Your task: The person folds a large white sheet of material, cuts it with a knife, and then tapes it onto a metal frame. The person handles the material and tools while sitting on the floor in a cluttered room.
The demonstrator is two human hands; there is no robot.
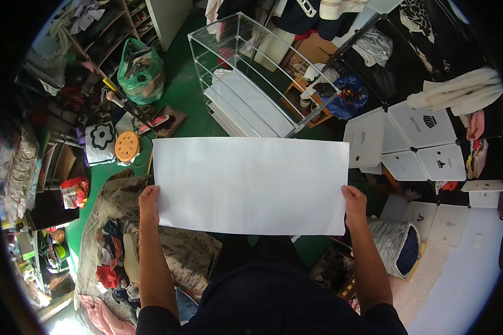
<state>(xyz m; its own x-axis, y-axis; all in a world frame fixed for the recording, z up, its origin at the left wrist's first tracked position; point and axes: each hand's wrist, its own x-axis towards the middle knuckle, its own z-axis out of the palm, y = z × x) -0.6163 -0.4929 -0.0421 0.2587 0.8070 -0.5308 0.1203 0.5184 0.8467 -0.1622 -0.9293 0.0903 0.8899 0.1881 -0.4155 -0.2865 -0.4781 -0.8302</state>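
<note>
A wide white rectangular sheet [251, 187] stretches between my two hands in front of my body. My left hand [149, 202] pinches its left edge, a little below the middle of that side. On the opposite edge my right hand [354, 202] grips at about the same height. The sheet looks blank and nearly flat, with a slight bow along its lower edge. Beyond its far edge stands a metal-framed rack [262, 72] with clear upper panels. White sheets or panels [248, 103] lie inside that rack, apart from my hands.
Green floor [179, 61] shows around the rack. To the left are a green plastic bag [141, 72], an orange round stool [127, 146] and a cloth-covered surface with clothes [115, 195]. White cube-storage panels [422, 125] stand at the right, near a silvery storage bag [394, 245].
</note>
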